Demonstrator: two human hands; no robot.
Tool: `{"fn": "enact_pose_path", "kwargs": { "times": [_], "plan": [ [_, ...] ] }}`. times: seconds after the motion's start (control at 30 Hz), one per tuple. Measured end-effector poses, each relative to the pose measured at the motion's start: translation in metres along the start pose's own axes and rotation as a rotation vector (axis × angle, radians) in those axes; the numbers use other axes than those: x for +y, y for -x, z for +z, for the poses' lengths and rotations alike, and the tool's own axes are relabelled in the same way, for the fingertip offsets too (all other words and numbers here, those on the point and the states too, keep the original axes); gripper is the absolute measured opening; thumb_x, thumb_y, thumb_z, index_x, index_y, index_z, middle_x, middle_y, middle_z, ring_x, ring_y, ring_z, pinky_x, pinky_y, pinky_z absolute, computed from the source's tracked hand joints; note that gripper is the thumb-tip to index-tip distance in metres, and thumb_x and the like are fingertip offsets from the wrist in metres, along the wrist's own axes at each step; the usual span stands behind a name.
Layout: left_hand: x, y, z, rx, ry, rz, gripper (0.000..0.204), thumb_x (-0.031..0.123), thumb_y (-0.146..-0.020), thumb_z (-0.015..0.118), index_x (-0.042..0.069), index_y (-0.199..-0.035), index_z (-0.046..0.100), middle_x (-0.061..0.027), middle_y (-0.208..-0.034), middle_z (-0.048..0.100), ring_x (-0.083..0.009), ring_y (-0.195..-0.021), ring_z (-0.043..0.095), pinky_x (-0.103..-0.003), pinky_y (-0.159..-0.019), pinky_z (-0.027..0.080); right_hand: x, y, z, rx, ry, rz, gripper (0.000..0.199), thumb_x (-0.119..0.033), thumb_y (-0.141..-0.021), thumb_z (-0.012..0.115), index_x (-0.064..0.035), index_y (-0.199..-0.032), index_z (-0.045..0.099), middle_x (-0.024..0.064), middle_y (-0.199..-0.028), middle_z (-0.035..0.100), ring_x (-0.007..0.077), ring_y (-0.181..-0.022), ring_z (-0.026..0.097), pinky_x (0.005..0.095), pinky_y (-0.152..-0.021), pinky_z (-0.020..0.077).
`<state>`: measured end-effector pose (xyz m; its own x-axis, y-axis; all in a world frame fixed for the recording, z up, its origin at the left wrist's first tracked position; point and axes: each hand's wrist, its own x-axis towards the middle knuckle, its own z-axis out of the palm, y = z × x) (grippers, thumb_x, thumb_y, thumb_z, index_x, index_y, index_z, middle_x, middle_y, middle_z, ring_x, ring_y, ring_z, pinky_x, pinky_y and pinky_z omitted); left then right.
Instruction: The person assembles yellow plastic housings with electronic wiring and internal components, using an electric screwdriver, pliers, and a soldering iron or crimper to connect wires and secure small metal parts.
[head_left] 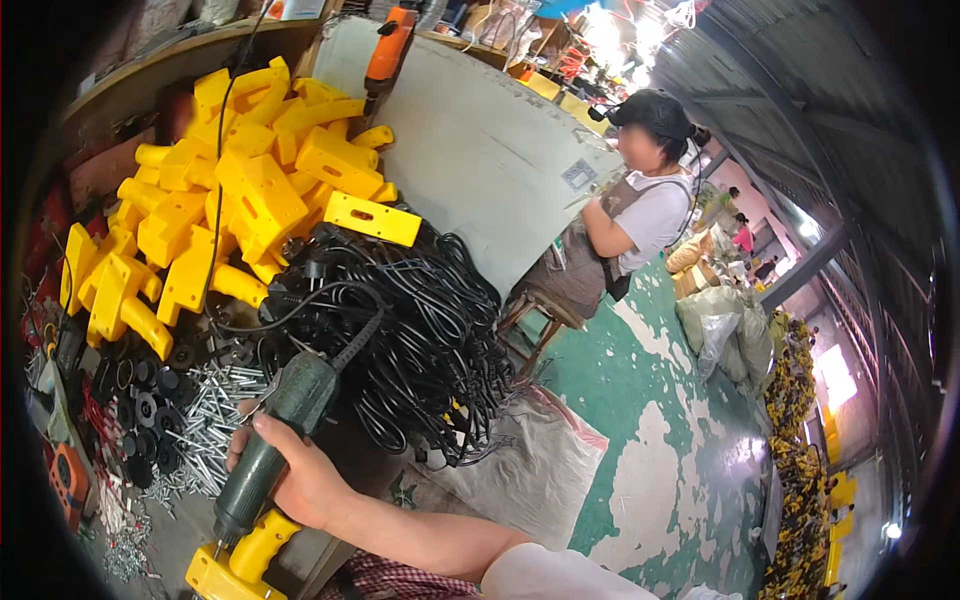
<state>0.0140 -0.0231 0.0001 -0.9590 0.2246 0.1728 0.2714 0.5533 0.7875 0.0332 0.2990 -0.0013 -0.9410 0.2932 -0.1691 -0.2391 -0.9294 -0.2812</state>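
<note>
My right hand (305,482) is wrapped round a dark green electric screwdriver (302,392), whose cord leaves its upper end. The tool slants with its tip down, and its thin bit meets a yellow plastic housing (262,548) with a handle at the lower edge. What steadies that housing is out of the picture; my left hand does not show. Beside my right hand lies a heap of silver screws or pins (212,425), with black round parts (150,410) to their left.
Yellow housings (255,195) are piled at the back left. Bundled black cables (430,340) lie right of the screwdriver. An orange power tool (390,45) stands by a pale panel (450,130). A person (640,190) sits near a wooden stool (540,318). An orange-black tool (68,480) lies far left.
</note>
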Motion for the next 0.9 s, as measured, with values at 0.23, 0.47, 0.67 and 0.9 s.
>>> {"fn": "enact_pose_path", "kwargs": {
  "times": [0.23,0.47,0.67,0.9],
  "plan": [
    [-0.015,0.002,0.014,0.03,0.162,-0.006,0.009,0.003,-0.085,0.066,0.0,-0.09,0.058,-0.0045,-0.083,0.056,-0.0142,-0.072,0.05,-0.027,-0.068,0.045,0.009,0.003,0.004,-0.019,-0.011,0.024,0.035,-0.027,-0.091,0.058,-0.0109,-0.12,0.047,0.006,-0.089,0.057,0.0211,-0.089,0.055,0.0382,-0.079,0.0472],
    [0.007,-0.003,0.019,0.017,0.141,-0.027,0.011,0.005,-0.085,0.066,-0.001,-0.093,0.06,-0.0063,-0.087,0.057,-0.0169,-0.08,0.052,-0.031,-0.076,0.046,0.01,0.001,-0.002,-0.012,0.002,0.005,0.035,-0.028,-0.092,0.057,-0.0098,-0.121,0.047,0.0066,-0.089,0.057,0.0215,-0.088,0.055,0.039,-0.082,0.0465],
    [-0.002,-0.003,0.017,0.032,0.165,-0.061,0.014,0.006,-0.085,0.067,-0.002,-0.094,0.06,-0.0076,-0.088,0.059,-0.0184,-0.081,0.053,-0.033,-0.078,0.046,0.01,-0.003,-0.004,-0.039,-0.002,0.003,0.035,-0.028,-0.092,0.056,-0.0099,-0.12,0.047,0.007,-0.088,0.057,0.0218,-0.088,0.055,0.0394,-0.082,0.0467],
    [-0.005,-0.001,0.018,0.009,0.252,0.0,0.011,0.005,-0.086,0.065,-0.001,-0.092,0.059,-0.0071,-0.088,0.059,-0.0175,-0.083,0.053,-0.032,-0.08,0.045,0.013,-0.002,-0.003,0.007,-0.001,0.015,0.032,-0.028,-0.092,0.056,-0.0107,-0.118,0.047,0.0071,-0.087,0.056,0.0219,-0.087,0.055,0.0398,-0.083,0.0463]
  ]
}}
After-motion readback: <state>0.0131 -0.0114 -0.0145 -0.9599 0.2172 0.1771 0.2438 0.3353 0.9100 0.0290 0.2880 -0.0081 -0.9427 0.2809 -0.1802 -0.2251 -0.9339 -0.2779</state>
